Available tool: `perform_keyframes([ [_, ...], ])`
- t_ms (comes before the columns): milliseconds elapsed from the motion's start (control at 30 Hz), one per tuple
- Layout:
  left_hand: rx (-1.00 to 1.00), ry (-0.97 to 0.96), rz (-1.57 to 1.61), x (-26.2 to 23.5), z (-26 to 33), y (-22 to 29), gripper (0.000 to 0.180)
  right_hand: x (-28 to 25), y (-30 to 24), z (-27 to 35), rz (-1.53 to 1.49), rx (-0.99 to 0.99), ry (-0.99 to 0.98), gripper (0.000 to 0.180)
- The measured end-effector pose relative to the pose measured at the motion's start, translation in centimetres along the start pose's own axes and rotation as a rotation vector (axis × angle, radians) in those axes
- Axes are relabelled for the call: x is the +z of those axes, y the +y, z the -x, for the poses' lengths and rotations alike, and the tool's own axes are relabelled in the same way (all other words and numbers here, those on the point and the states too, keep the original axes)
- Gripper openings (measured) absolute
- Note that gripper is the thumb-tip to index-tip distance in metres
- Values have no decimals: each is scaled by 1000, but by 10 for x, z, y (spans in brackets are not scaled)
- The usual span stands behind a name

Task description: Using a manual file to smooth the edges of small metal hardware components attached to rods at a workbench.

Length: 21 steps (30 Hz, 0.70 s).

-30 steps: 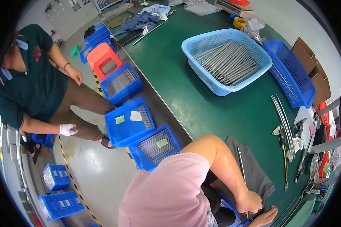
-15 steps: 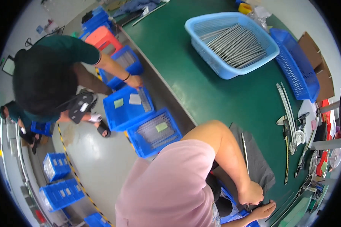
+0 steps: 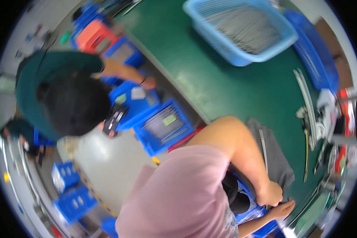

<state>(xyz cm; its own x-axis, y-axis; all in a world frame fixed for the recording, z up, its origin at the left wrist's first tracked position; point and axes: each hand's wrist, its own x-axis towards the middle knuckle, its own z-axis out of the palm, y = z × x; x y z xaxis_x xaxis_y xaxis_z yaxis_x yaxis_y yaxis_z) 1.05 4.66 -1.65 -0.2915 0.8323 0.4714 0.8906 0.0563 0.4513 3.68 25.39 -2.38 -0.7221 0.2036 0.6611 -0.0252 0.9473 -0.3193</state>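
Left hand (image 3: pixel 270 194): lower right of the frame, fingers curled around the metal rod (image 3: pixel 263 146)
Rod's place: right of centre, lower half, over the dark gray cloth (image 3: pixel 278 158)
Right hand (image 3: pixel 282 210): just below the left; cannot tell whether its grip pinches anything
Light-blue basket (image 3: pixel 222 41): top right, on the green bench (image 3: pixel 226 93)

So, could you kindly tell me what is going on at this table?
A person in a pink top has the left hand closed around a slim metal rod, which runs over a dark grey cloth on the green table. The right hand is just beside it; whether it touches the rod is unclear. Farther up stands a light-blue basket of grey rods. Off the table, a co-worker leans over, one outstretched hand by a blue bin.
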Motion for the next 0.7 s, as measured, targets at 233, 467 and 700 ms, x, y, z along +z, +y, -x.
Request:
perform_keyframes([
  [233, -145, 127, 202, -13, 49, -5, 10, 31, -64, 19, -66, 44, -85, 14],
  [467, -117, 0, 202, -25, 32, 7, 13, 6, -69, 18, -286, 150, -9, 8],
  [700, -172, -11, 230, -29, 39, 5, 12, 13, -75, 24, -271, 111, -92, 5],
])
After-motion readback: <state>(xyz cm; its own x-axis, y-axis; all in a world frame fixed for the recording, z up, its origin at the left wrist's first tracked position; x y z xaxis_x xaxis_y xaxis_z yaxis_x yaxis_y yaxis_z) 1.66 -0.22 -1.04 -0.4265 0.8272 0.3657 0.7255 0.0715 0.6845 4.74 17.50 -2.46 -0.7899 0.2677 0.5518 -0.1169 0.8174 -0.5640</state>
